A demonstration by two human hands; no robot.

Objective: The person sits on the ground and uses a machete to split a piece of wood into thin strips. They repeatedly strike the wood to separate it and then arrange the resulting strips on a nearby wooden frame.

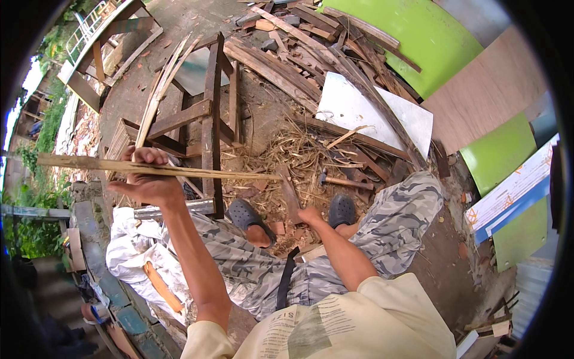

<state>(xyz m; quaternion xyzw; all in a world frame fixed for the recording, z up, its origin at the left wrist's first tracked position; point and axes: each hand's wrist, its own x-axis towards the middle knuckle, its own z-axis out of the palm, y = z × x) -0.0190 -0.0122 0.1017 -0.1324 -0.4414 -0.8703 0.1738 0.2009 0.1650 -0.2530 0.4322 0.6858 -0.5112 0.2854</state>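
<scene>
My left hand [149, 176] is closed around a long, thin bamboo strip [215, 173], thicker at its left end and tapering to the right. The strip lies almost level across the view. Low between my knees, my right hand [309, 216] is closed on the lower end of a machete [289, 192], its flat brownish blade pointing up and away from me. The strip's thin right end meets the blade near its tip; whether they touch I cannot tell. Loose shavings [299, 146] lie heaped just beyond the blade.
A hammer [347, 180] lies right of the shavings. A dark wooden frame [210, 119] stands ahead on the left, with pale strips [161, 90] leaning by it. Scrap boards [275, 69] and a white sheet [371, 110] lie beyond. A white sack [134, 239] rests at my left.
</scene>
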